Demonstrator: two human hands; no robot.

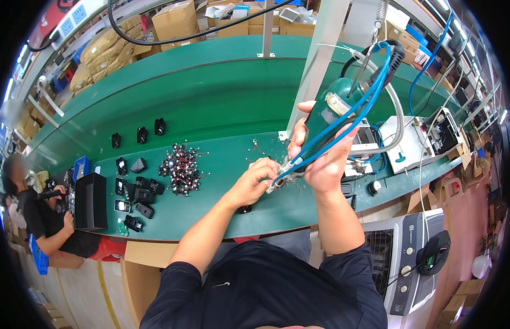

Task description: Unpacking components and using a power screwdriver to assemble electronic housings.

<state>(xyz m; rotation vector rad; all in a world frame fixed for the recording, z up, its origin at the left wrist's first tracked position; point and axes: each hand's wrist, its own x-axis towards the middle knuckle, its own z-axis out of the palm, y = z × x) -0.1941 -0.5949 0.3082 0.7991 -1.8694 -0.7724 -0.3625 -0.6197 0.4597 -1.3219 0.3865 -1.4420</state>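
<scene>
My right hand [327,167] is wrapped round a green electric screwdriver [338,96], which hangs from a coiled spring. Its lower end slants down toward my left hand [256,181], with blue tubing running alongside. The fingers of my left hand are pinched together at the screwdriver's tip, and whatever lies between them is hidden. Below that hand, a small black part [244,209] rests near the bench's front edge. To its left spreads a pile of small wired components [181,169] with red and black leads.
Several black plastic housings [142,192] lie left of the pile, beside a black bin [91,202]. A co-worker [46,214] sits at the far left. White equipment [411,145] stands on the right, and a grey post [315,66] rises from the green bench [227,123].
</scene>
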